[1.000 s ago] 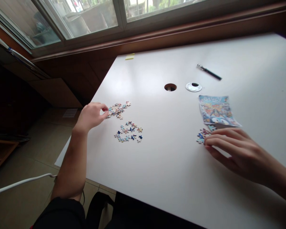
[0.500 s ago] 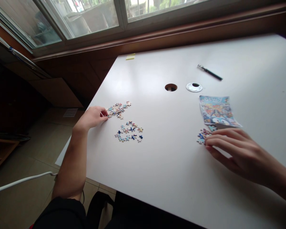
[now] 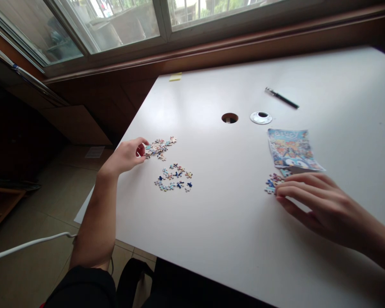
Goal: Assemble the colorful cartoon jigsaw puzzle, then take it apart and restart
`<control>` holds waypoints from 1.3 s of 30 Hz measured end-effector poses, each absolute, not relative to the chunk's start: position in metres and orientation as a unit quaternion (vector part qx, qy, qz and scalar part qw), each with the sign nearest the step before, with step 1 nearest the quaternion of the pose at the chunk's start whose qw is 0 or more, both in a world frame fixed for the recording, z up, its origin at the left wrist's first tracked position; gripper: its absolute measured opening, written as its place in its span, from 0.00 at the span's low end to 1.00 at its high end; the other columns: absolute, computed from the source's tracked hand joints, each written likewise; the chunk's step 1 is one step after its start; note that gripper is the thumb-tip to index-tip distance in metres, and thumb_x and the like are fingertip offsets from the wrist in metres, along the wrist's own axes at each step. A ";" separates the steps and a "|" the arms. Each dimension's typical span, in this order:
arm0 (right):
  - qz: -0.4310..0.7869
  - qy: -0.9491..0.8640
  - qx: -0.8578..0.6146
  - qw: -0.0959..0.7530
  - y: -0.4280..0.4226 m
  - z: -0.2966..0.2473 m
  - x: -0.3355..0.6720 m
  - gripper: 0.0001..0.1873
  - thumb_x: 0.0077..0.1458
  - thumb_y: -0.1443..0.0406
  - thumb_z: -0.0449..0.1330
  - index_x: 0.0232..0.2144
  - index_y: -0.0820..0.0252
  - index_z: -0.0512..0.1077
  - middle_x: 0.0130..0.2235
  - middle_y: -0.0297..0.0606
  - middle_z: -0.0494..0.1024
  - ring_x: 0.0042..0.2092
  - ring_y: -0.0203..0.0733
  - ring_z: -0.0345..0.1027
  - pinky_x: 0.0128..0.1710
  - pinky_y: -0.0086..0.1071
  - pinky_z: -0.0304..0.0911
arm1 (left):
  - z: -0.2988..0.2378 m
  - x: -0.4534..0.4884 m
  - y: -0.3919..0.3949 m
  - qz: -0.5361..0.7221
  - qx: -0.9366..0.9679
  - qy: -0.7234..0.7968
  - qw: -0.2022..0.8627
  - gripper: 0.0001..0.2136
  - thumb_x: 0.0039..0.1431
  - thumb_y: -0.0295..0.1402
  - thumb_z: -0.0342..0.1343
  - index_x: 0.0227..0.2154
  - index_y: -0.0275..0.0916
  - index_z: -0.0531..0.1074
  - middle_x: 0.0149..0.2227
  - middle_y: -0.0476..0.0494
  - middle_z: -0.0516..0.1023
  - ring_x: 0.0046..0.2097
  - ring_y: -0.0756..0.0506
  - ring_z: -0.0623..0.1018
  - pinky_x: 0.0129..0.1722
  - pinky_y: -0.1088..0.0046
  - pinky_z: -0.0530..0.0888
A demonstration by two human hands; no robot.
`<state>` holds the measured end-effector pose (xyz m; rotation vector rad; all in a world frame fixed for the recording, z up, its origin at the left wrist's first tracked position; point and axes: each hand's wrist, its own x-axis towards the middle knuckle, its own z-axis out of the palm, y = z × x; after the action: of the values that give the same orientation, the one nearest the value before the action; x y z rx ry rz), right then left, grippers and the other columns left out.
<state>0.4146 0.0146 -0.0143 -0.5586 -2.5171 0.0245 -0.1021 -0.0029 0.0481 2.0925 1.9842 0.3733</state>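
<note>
My left hand (image 3: 125,156) rests at the left edge of a white table (image 3: 231,222), thumb and forefinger pinched at the near end of a pale heap of jigsaw pieces (image 3: 158,146). A second, bluer group of pieces (image 3: 174,178) lies just below that heap. My right hand (image 3: 321,205) lies flat with fingers stretched out, fingertips touching a small joined cluster of pieces (image 3: 273,182). Just beyond that cluster lies a colourful picture card (image 3: 290,148).
A black pen (image 3: 281,98) lies at the back right. A round cable hole (image 3: 229,118) and its loose white ring cap (image 3: 261,117) sit mid-table. A yellow note (image 3: 175,77) is at the far edge below the window. A white cable (image 3: 25,245) runs over the floor at left.
My left hand dipped down to the heap's edge, then its thumb and forefinger rose again in a pinch at the nearest pieces. My right hand stayed still.
</note>
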 end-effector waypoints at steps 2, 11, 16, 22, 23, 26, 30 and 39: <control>0.009 -0.938 -0.210 0.276 0.015 -0.015 0.415 0.10 0.56 0.70 0.65 0.41 0.56 0.73 0.38 0.38 0.80 0.43 0.47 0.75 0.46 0.42 0.69 | 0.050 -0.098 -0.004 0.148 0.731 0.654 0.126 0.16 0.55 0.31 0.58 0.48 0.42 0.71 0.32 0.49 0.77 0.34 0.48 0.77 0.37 0.73 0.74; 0.010 -0.939 -0.208 0.274 0.015 -0.014 0.416 0.10 0.57 0.71 0.65 0.41 0.56 0.73 0.39 0.39 0.80 0.43 0.47 0.75 0.46 0.42 0.69 | 0.054 -0.092 -0.007 0.178 0.725 0.645 0.166 0.10 0.59 0.34 0.58 0.42 0.40 0.78 0.40 0.44 0.82 0.36 0.47 0.79 0.39 0.71 0.77; 0.006 -0.939 -0.201 0.278 0.014 -0.014 0.415 0.09 0.57 0.71 0.65 0.41 0.57 0.73 0.38 0.39 0.80 0.43 0.47 0.75 0.46 0.43 0.69 | 0.051 -0.089 -0.006 0.215 0.738 0.595 0.235 0.12 0.61 0.40 0.60 0.42 0.40 0.82 0.45 0.41 0.83 0.45 0.42 0.81 0.48 0.67 0.79; 0.007 -0.940 -0.202 0.276 0.015 -0.014 0.415 0.09 0.57 0.71 0.65 0.41 0.58 0.73 0.39 0.39 0.80 0.43 0.47 0.74 0.46 0.43 0.69 | 0.045 -0.090 -0.004 0.237 0.719 0.604 0.249 0.12 0.58 0.41 0.64 0.40 0.39 0.82 0.40 0.43 0.84 0.42 0.44 0.82 0.47 0.67 0.79; 0.006 -0.940 -0.201 0.277 0.015 -0.014 0.414 0.09 0.57 0.71 0.65 0.41 0.58 0.73 0.39 0.39 0.80 0.43 0.47 0.74 0.46 0.43 0.69 | 0.045 -0.088 -0.004 0.229 0.726 0.600 0.247 0.11 0.58 0.41 0.64 0.39 0.40 0.82 0.39 0.44 0.84 0.40 0.45 0.82 0.45 0.69 0.79; 0.003 -0.940 -0.200 0.277 0.015 -0.013 0.413 0.09 0.58 0.71 0.65 0.41 0.58 0.73 0.38 0.39 0.80 0.43 0.47 0.74 0.45 0.43 0.69 | 0.046 -0.078 -0.003 0.203 0.759 0.572 0.238 0.09 0.58 0.39 0.64 0.36 0.40 0.82 0.38 0.44 0.84 0.37 0.47 0.79 0.39 0.71 0.77; 0.002 -0.939 -0.199 0.280 0.014 -0.011 0.413 0.09 0.58 0.71 0.64 0.41 0.58 0.72 0.38 0.39 0.80 0.43 0.47 0.74 0.45 0.43 0.68 | 0.047 -0.067 -0.002 0.173 0.783 0.554 0.222 0.07 0.59 0.38 0.63 0.34 0.40 0.82 0.37 0.43 0.83 0.37 0.46 0.79 0.39 0.71 0.75; 0.011 -0.938 -0.208 0.277 0.014 -0.012 0.413 0.09 0.57 0.71 0.65 0.41 0.57 0.73 0.38 0.39 0.80 0.42 0.46 0.75 0.46 0.42 0.68 | 0.056 -0.081 -0.004 0.051 0.786 0.551 0.276 0.08 0.58 0.40 0.62 0.36 0.44 0.83 0.39 0.46 0.82 0.40 0.46 0.79 0.41 0.73 0.73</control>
<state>0.4127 0.0139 -0.0124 -0.5589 -2.5180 0.0295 -0.0810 -0.0043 0.0564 2.1111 1.4816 0.1375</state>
